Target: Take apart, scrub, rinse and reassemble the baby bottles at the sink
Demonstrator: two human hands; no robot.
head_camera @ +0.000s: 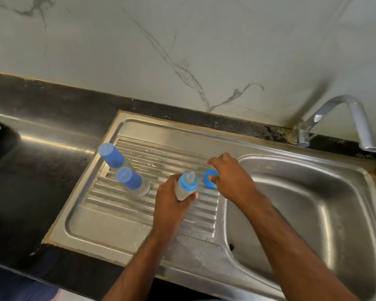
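we have the uncapped bottle (186, 187) gripped in our left hand (172, 205), fingers curled round its clear body, standing nearly upright over the ribbed drainboard (122, 216), teat and blue collar pointing up and a little away from us. just to its right, our right hand (230, 179) pinches the blue cap (210, 178) low over the drainboard; whether the cap touches the steel we cannot tell. the collar lies left of those right fingers, so we judge the right hand is the nearer one to unscrew it next. two more capped bottles (130, 178) stand well apart to the left, both with caps on. the sink basin (313, 213) to the right looks dry and holds nothing, and no water runs from the tap (343, 118). what the clear bottles hold we cannot tell.
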